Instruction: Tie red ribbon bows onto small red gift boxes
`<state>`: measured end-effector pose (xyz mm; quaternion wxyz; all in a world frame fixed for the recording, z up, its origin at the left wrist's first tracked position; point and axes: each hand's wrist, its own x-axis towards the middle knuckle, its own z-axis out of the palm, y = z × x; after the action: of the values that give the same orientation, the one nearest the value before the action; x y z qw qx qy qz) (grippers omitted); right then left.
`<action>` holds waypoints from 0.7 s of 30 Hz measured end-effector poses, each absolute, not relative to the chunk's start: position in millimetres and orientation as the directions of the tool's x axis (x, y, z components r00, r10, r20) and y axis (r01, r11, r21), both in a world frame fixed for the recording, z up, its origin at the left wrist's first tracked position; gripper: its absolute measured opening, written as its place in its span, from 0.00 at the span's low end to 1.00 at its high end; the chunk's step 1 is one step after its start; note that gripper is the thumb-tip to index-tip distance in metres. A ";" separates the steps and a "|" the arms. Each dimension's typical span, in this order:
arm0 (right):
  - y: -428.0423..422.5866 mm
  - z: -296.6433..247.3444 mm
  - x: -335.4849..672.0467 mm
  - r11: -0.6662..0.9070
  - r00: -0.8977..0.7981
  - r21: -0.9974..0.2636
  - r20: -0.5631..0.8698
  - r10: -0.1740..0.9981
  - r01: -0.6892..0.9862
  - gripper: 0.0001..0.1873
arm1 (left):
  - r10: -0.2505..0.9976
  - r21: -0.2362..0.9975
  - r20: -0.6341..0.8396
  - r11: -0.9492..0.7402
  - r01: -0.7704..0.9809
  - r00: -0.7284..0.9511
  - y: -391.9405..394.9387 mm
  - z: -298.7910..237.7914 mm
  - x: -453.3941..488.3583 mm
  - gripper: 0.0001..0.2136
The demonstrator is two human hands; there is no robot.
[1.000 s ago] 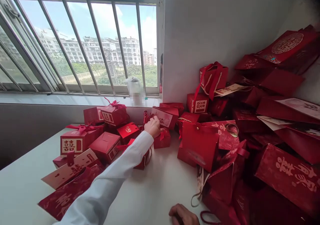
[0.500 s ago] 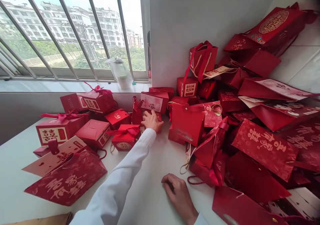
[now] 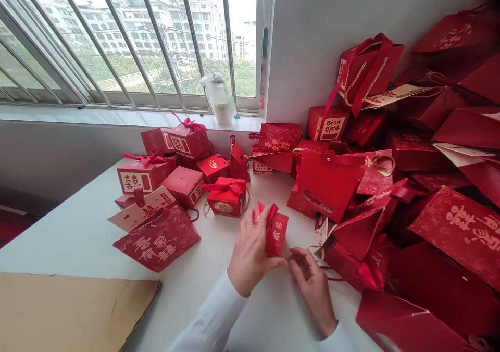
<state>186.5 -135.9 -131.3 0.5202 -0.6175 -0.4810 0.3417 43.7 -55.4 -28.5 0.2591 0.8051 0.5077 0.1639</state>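
Observation:
My left hand (image 3: 250, 253) is wrapped round a small red gift box (image 3: 275, 231) with a red ribbon bow, lifted just above the white table (image 3: 78, 237). Beside it my right hand (image 3: 310, 284) rests low with its fingers curled near the box's lower right corner; I cannot make out anything in them. Both sleeves are white. Several other small red boxes stand behind, among them one with a gold emblem (image 3: 226, 198).
A big heap of red paper gift bags (image 3: 429, 185) fills the right side up against the wall. A flat red bag (image 3: 158, 240) lies at left, a brown cardboard sheet (image 3: 66, 310) at the near left corner. A plastic-wrapped jar (image 3: 221, 99) stands on the barred window's sill.
My left hand has pulled back from the far boxes toward me, now carrying the small red box. My right hand has come up beside it. The view has shifted right.

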 end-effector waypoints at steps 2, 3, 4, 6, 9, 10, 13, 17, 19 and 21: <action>-136.9 -124.2 186.0 0.022 0.283 -0.990 0.062 0.957 0.142 0.19 | 0.851 0.654 -0.018 -0.388 0.650 0.525 -65.5 -24.0 27.5 0.49; -137.4 -119.2 185.1 0.029 0.269 -0.992 0.061 0.961 0.122 0.20 | 0.833 0.680 -0.034 -0.386 0.623 0.553 -65.9 -20.2 19.3 0.47; -137.9 -113.8 184.0 0.034 0.267 -0.992 0.066 0.962 0.123 0.20 | 0.830 0.691 -0.057 -0.368 0.622 0.555 -63.6 -16.1 11.5 0.45; -138.6 -103.5 181.6 0.033 0.257 -0.987 0.074 0.964 0.160 0.21 | 0.832 0.690 -0.099 -0.338 0.640 0.547 -53.2 -9.3 -1.9 0.38; -138.5 -93.4 178.5 0.033 0.287 -0.971 0.102 0.952 0.236 0.22 | 0.878 0.636 -0.032 -0.351 0.687 0.477 -33.7 -6.5 -11.9 0.28; -137.8 -91.5 177.8 0.034 0.301 -0.965 0.115 0.947 0.260 0.23 | 0.886 0.615 0.007 -0.369 0.697 0.464 -28.2 -7.3 -12.2 0.26; -132.9 -87.9 177.1 0.027 0.299 -0.947 0.128 0.946 0.321 0.23 | 0.839 0.594 0.033 -0.453 0.665 0.543 -16.6 -10.9 -7.7 0.18; -116.0 -84.9 179.7 0.008 0.269 -0.926 0.118 0.956 0.378 0.21 | 0.756 0.567 -0.025 -0.528 0.632 0.654 -11.0 -9.7 -2.8 0.10; -103.8 -84.6 181.5 0.005 0.268 -0.924 0.116 0.956 0.381 0.21 | 0.740 0.497 -0.043 -0.567 0.657 0.671 -11.9 -4.9 -5.1 0.09; -92.0 -84.8 182.8 0.001 0.265 -0.936 0.100 0.959 0.352 0.20 | 0.725 0.435 -0.068 -0.597 0.674 0.686 -14.4 1.9 -10.4 0.09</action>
<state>182.8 -92.0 -84.8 0.4820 -0.6328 -0.5178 0.3150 -10.4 -14.4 1.9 0.2184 0.8918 0.3921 0.0578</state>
